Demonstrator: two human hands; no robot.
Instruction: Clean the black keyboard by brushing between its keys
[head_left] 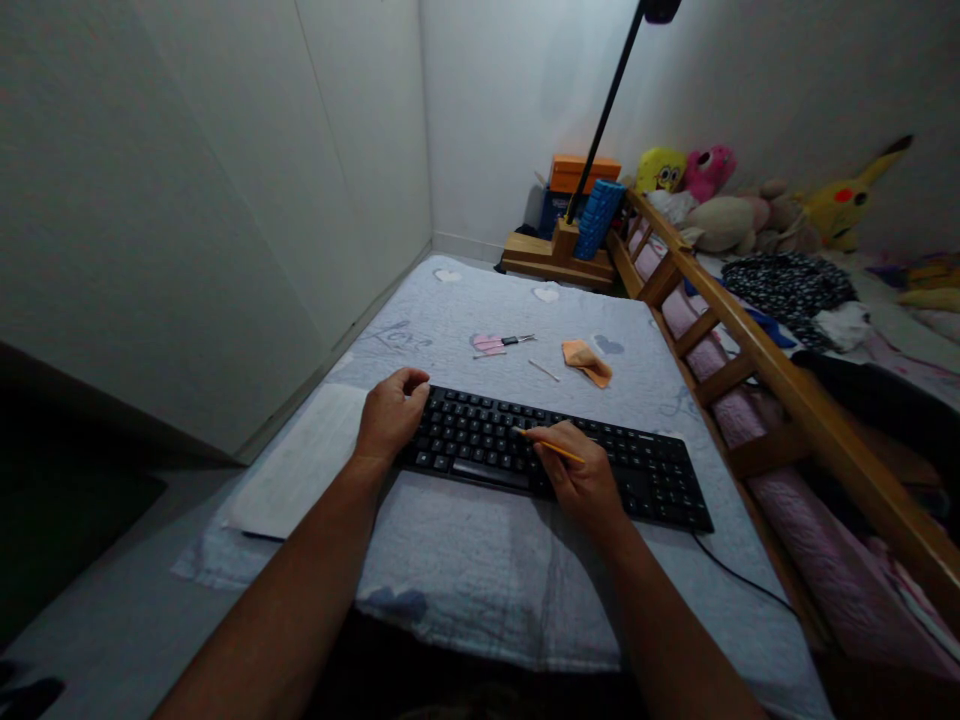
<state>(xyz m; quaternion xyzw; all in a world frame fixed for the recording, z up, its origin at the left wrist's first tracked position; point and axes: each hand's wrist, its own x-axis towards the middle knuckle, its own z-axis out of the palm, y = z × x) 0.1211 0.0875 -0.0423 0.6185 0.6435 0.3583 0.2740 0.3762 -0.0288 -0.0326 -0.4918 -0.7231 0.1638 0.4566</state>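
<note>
A black keyboard (480,440) lies flat across the cloth-covered table. My left hand (391,415) grips its upper left end, fingers curled at the edge and thumb along the side. In my right hand (577,468) is a slim brush (559,451) with an orange handle, held like a pen. Its greyish tip rests on or just above the keys right of the middle; contact is not clear. Beyond the keyboard lie a cotton swab (544,370), an orange cloth (587,362) and a small pink-and-black tool (504,342) with a metal end.
The keyboard's cable (742,575) runs off to the lower right. A wooden bed rail (757,350) borders the table on the right, with plush toys behind it. At the back stands a lamp pole (609,105) on a wooden base. A pale flat sheet (300,465) lies at left.
</note>
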